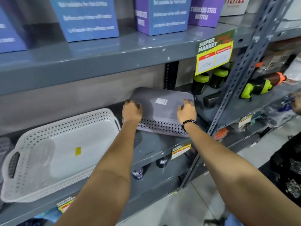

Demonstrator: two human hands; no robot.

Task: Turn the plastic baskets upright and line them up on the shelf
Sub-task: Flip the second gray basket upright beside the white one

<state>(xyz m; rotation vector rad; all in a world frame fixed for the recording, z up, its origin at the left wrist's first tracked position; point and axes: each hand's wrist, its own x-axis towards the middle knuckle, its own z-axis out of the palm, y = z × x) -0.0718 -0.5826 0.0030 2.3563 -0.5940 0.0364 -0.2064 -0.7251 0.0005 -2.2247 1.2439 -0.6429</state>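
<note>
A grey plastic basket (161, 110) lies upside down on the middle shelf (151, 147), its flat bottom with a white label facing up. My left hand (131, 111) grips its left end and my right hand (186, 112), with a black bead bracelet at the wrist, grips its right end. To the left, a larger white perforated basket (60, 154) sits upright, tilted toward me, with a yellow sticker inside. A sliver of another grey basket (4, 145) shows at the far left edge.
Blue and purple boxes (86, 18) stand on the shelf above. Black bottles with green lids (202, 84) stand behind the grey basket on the right. A slanted metal upright (231, 88) borders the shelf's right end. Dark bottles (138, 172) sit on the shelf below.
</note>
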